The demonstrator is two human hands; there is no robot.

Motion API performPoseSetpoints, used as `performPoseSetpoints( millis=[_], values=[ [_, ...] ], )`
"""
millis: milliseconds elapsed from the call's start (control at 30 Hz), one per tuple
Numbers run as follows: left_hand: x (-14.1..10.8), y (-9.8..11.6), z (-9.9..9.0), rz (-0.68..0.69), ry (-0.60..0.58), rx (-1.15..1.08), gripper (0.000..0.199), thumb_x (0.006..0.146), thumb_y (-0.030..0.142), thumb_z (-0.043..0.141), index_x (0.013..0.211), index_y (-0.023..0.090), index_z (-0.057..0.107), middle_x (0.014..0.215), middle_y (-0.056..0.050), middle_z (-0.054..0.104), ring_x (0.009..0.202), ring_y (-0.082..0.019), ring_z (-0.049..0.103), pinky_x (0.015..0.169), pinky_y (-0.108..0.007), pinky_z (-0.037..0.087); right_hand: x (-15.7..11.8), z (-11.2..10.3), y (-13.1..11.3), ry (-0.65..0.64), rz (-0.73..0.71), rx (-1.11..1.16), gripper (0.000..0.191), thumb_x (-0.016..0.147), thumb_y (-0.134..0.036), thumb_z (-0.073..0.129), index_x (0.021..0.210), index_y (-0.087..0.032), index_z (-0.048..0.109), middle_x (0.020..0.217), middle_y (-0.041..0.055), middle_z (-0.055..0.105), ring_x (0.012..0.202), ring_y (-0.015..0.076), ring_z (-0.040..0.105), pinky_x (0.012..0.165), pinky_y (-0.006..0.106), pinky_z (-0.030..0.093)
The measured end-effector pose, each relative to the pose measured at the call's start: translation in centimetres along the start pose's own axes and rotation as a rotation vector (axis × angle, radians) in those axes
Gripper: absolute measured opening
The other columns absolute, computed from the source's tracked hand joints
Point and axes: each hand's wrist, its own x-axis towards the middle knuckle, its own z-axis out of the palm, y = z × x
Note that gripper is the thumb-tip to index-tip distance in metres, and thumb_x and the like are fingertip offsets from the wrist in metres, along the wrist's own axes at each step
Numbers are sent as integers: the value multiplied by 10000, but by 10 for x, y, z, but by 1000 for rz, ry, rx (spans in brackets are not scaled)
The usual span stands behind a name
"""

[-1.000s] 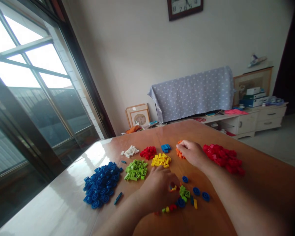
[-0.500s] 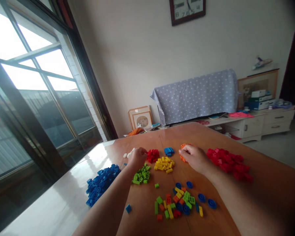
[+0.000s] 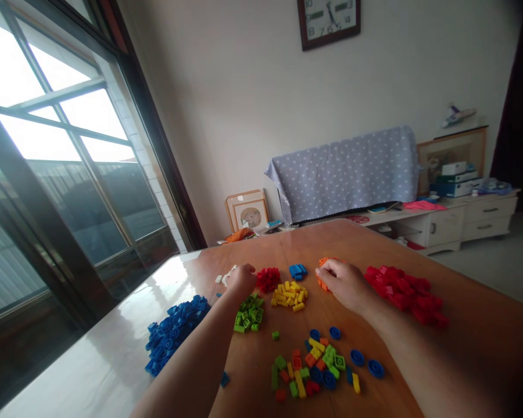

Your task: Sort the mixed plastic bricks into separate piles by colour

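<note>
My left hand [image 3: 243,281] is between the white bricks [image 3: 226,275] and a small pile of red bricks [image 3: 268,279], its fingers drawn together; what they hold, if anything, is hidden. My right hand [image 3: 340,280] reaches over the orange bricks [image 3: 322,282], thumb and fingers closed at the pile's edge. The hand covers much of that pile, and I cannot make out what is in its grip. Yellow bricks [image 3: 290,295], flat blue bricks [image 3: 297,271] and green bricks [image 3: 249,312] lie in separate heaps between and below the hands.
A large blue heap [image 3: 176,331] lies left of my left forearm, a large red heap [image 3: 407,293] beyond my right one. Mixed bricks [image 3: 309,363] and several round blue pieces [image 3: 375,368] are nearest me on the wooden table [image 3: 248,249]. A cloth-draped object [image 3: 348,171] stands behind.
The view has tilted slightly, shifting the table a little downward in the picture. Both hands stay at about the same piles, and the heaps look unchanged.
</note>
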Motion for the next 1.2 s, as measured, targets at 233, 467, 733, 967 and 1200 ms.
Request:
performPoseSetpoints(
  millis=[233,467,733,967,1200],
  values=[
    [-64,9,-10,370,-1,-81,166,818,232,585,920,233,716,931,-25,728,898,-191,621,786,-280,428,-4,5,-3,-52,19,-56,310,867,-456,524,669,-218,544,584,-16,580,583,147,510,550,259,321],
    [-159,26,-30,847,-329,-206,80,838,232,625,831,220,704,855,-14,686,853,-162,578,864,-293,405,-5,8,-2,-63,4,-92,302,868,-437,523,663,-215,529,600,-18,584,595,139,513,558,252,318],
    [-192,33,-31,875,-354,-82,188,743,327,749,921,303,693,981,-2,627,972,-213,502,874,-326,393,-6,10,-1,-81,8,-111,290,865,-432,529,674,-214,544,604,-15,588,590,137,505,549,250,316],
    [-194,40,-32,883,-358,-33,190,750,303,714,938,321,686,1006,-14,602,992,-226,478,869,-353,392,-4,10,0,-72,-1,-109,296,866,-439,524,673,-216,547,616,-11,597,598,142,515,555,252,324],
    [-200,47,-31,915,-354,34,172,774,247,659,929,319,680,1099,-31,604,1042,-252,470,886,-419,379,-4,14,5,-89,-3,-95,312,870,-464,510,683,-216,546,599,-12,574,591,153,514,565,257,336]
  ],
)
